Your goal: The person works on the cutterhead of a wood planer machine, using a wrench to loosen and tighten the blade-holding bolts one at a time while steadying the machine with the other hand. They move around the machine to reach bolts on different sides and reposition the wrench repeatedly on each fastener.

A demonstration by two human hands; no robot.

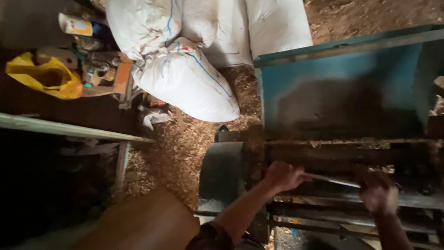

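Blue-painted metal forms the big hopper [342,83] of the machine, its rim running along the top right. White stuffed sacks [194,78] crowd its left edge, leaving only a strip of sawdust-strewn floor [180,148] between them. Below the hopper, the left hand [283,176] has its fingers curled shut around one end of a thin pale rod [330,179]. The right hand [379,196] grips the other end, blurred, just above the machine's dark frame bars [323,213].
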